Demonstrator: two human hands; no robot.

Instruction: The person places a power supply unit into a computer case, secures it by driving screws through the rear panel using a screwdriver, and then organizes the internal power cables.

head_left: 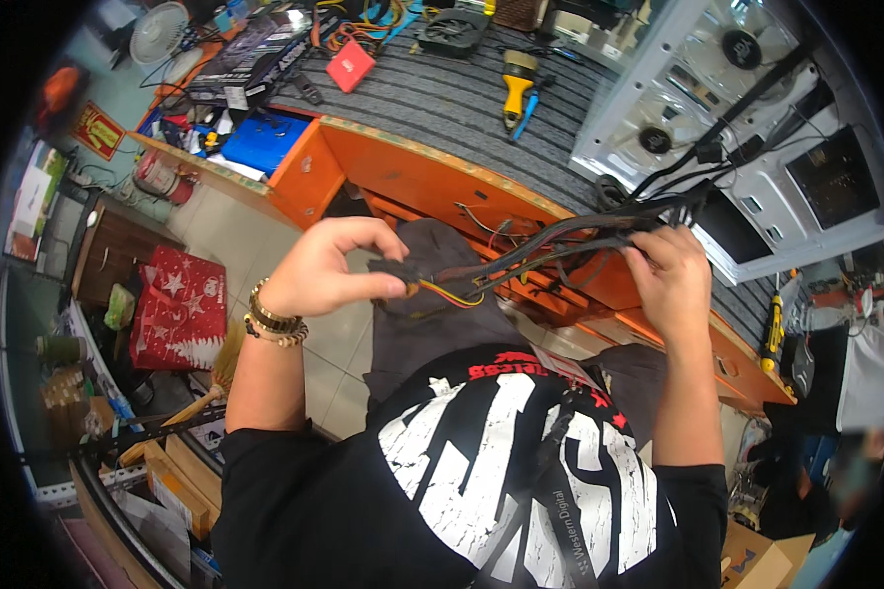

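A bundle of dark power cables (540, 245) stretches between my two hands, above my lap and the orange drawers. My left hand (339, 263) pinches its connector end, where yellow and red wires loop out beside the thumb. Farther along, my right hand (670, 270) closes its fingers round the cables close to a white computer case (599, 162). The case lies on the bench at the right, with clear-bladed fans (742, 47) showing inside it. Black cables run from the bundle up across the case. What lies under my right fingers is partly hidden.
On the striped grey bench mat (413, 118) lie a yellow-handled brush (517, 88), a blue tool (527, 116) and a red square box (351, 67). An open drawer (304, 172) holds a blue item. A yellow screwdriver (776, 324) sits right; a red bag (179, 309) stands left.
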